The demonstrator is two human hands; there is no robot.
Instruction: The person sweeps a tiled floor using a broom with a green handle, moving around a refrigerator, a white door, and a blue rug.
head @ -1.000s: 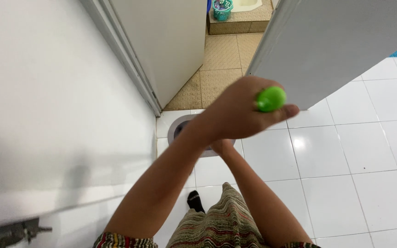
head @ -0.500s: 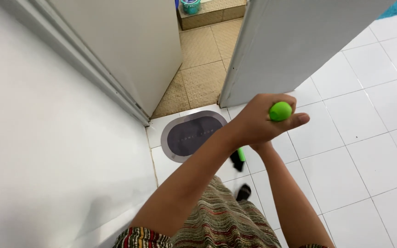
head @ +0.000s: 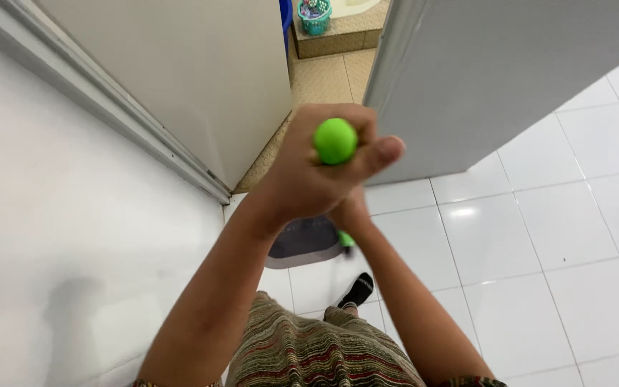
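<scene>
Two hands are seen on a green handle (head: 335, 141), its rounded end clasped by the left hand (head: 309, 175), the right hand (head: 349, 213) gripping lower, above a grey mat (head: 302, 240).

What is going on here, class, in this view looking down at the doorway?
A person stands on a white tiled floor and grips a long green handle with both hands. The left hand is closed around the handle's rounded top end; the right hand holds it lower down, mostly hidden behind the left. The handle runs down toward a grey oval mat at an open doorway, beside a grey door. One dark-socked foot shows below.
</scene>
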